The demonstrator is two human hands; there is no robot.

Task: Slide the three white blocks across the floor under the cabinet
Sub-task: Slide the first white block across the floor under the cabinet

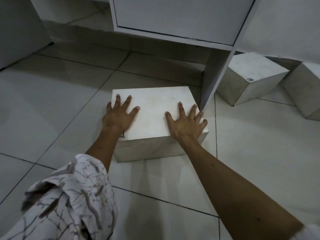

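My left hand (119, 115) and right hand (186, 121) press flat, fingers spread, on the near block (154, 115) (not yet under the cabinet (173, 23)); two blocks (251, 78) wait at right.

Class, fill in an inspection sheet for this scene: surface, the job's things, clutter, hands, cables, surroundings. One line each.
Surface: pale tiled floor with dark grout lines.
Job's things: near white block in front of the cabinet's open gap; second block and third block lie right of the side panel.
Clutter: nothing seen.
Hands: left hand and right hand press flat on the near block's top, fingers spread.
Cables: nothing seen.
Surroundings: white cabinet raised off the floor; patterned sleeve on the left arm.
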